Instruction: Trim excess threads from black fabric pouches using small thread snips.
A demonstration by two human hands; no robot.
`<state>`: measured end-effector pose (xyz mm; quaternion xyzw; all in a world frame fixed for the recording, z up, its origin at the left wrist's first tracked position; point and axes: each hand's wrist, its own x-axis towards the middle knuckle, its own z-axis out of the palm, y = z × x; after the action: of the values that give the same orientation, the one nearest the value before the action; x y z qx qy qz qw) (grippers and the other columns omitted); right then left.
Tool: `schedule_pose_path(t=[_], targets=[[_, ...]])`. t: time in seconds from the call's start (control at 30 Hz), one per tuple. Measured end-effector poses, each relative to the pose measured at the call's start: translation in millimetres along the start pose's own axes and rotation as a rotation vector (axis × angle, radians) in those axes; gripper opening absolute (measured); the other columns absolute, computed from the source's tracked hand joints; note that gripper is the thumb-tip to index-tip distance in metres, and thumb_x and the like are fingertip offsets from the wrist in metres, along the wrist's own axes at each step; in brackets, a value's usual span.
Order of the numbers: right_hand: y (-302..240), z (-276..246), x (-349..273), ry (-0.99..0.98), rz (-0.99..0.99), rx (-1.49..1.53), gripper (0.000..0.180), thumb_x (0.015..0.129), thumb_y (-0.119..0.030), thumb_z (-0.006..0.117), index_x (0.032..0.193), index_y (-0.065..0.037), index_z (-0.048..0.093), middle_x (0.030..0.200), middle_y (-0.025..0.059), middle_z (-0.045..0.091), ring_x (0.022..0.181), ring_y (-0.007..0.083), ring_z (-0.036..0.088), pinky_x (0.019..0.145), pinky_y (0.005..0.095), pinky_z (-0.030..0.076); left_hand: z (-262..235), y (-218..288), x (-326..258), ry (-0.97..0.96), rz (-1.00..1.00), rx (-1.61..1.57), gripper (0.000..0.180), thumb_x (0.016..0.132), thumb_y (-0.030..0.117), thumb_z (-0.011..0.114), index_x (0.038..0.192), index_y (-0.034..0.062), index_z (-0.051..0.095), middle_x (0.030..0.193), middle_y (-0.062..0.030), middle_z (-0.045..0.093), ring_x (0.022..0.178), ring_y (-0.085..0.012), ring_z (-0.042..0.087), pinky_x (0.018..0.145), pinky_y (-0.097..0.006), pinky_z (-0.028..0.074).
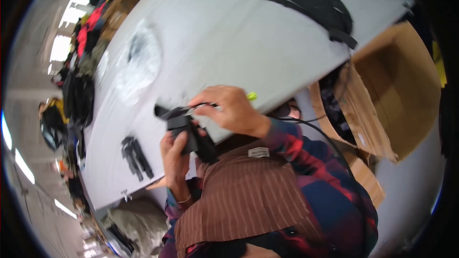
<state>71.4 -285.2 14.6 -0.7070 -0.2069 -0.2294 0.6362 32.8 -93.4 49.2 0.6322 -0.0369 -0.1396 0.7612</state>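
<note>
My left hand (173, 157) is closed around a folded bundle of wide black straps (180, 124), held up over the near table edge. The ends of the bundle stick out on both sides of the fingers. My right hand (234, 112) is closed in a pinch on a small slim metal tool (195, 109), whose tip meets the top of the straps. Whether it is snips or tweezers I cannot make out. A small yellow-green piece (251, 96) shows just behind the right hand; I cannot tell whether it belongs to the tool.
On the white table (215, 43) lie a black waist bag (313, 7) at the far right, a clear plastic bag (139, 62) at the left and another black strap bundle (136, 157) nearer. An open cardboard box (392, 91) stands to the right, and a dark cable (330, 141) runs beside my right arm.
</note>
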Motion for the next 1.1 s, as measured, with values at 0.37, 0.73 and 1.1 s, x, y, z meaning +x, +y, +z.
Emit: schedule_pose_path(t=[0.37, 0.73, 1.1], targets=[[-16.5, 10.9, -7.9, -0.149, -0.104, -0.122, 0.01, 0.076, -0.015, 0.071, 0.085, -0.013, 0.068, 0.071, 0.003, 0.063, 0.061, 0.0223, 0.055, 0.056, 0.0328, 0.042, -13.8, -3.3, -20.1, 0.091, 0.076, -0.1, 0.03, 0.091, 0.01, 0.06, 0.117, -0.0033, 0.052, 0.106, -0.0157, 0.063, 0.089, -0.0221, 0.066, 0.076, -0.034, 0.057], [-23.6, 26.9, -8.4, -0.175, -0.051, -0.182, 0.006, 0.077, -0.012, 0.069, 0.083, -0.01, 0.069, 0.07, 0.0044, 0.063, 0.062, 0.023, 0.057, 0.056, 0.0328, 0.042, -23.0, -9.6, -20.7, 0.139, 0.066, -0.161, 0.03, 0.09, 0.009, 0.061, 0.116, -0.0026, 0.053, 0.104, -0.0139, 0.065, 0.087, -0.0217, 0.067, 0.074, -0.031, 0.057], [-15.8, 39.3, -8.2, -0.199, 0.129, -0.115, 0.008, 0.078, -0.011, 0.068, 0.085, -0.008, 0.07, 0.076, 0.0062, 0.066, 0.067, 0.0235, 0.062, 0.057, 0.0319, 0.046, -33.5, -17.4, -13.8, 0.15, 0.069, -0.165, 0.027, 0.091, 0.011, 0.06, 0.113, -0.0027, 0.054, 0.102, -0.0135, 0.066, 0.085, -0.0205, 0.067, 0.071, -0.03, 0.057]])
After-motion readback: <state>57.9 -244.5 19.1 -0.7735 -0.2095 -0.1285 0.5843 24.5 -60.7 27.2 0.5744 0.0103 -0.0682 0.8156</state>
